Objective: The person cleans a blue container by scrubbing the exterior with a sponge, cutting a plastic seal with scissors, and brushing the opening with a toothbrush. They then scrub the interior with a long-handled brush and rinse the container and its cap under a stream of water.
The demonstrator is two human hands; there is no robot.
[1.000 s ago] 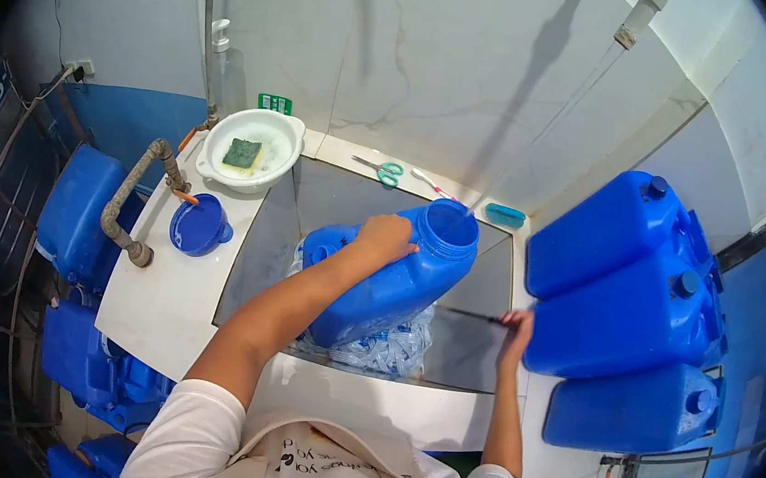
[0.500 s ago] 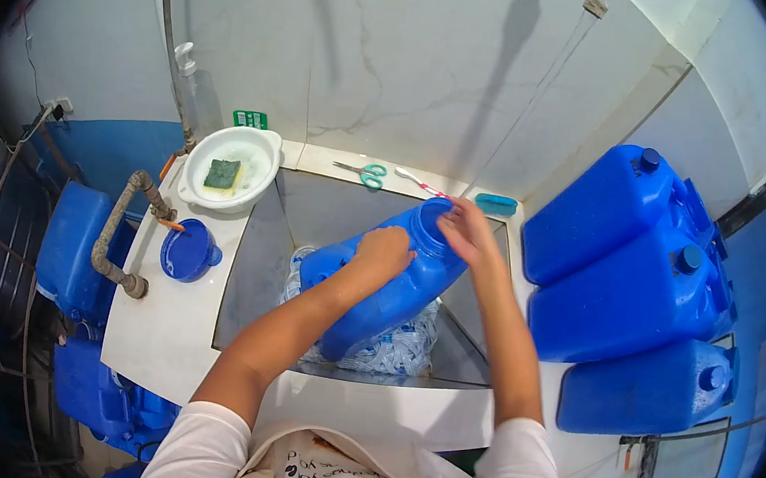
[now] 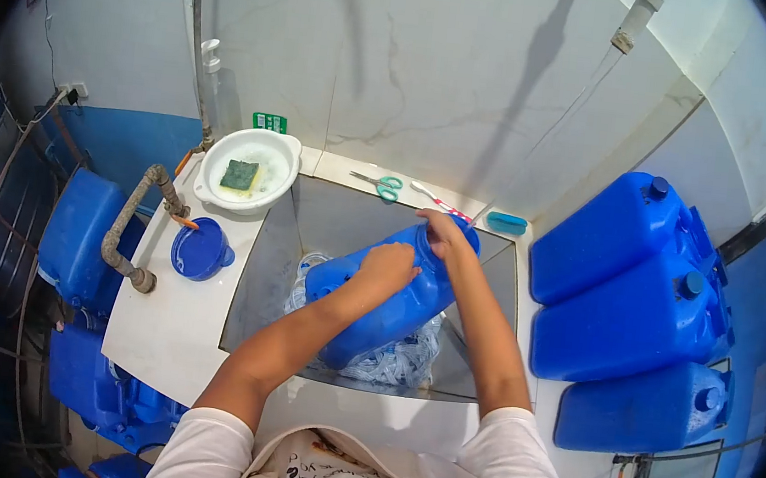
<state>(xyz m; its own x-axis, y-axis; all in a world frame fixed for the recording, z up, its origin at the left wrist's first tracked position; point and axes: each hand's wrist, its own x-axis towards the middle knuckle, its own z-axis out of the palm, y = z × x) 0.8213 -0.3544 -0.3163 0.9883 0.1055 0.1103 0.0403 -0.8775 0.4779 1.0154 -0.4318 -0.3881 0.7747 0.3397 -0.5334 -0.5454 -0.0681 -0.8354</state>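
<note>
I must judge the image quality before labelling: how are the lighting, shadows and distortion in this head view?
Head view: strong fisheye bending with black corners; bright, even light; long soft shadows on the pale wall; the blue plastic jerrycan under both hands, left and right, looks sharp; mild glare on the metal sink.

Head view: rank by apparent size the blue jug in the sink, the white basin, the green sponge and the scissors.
1. Blue jug, clearly the largest, lying tilted in the sink under both hands.
2. White basin.
3 and 4. Green sponge and scissors look about alike; lens distortion makes ranking them unsure.
</note>
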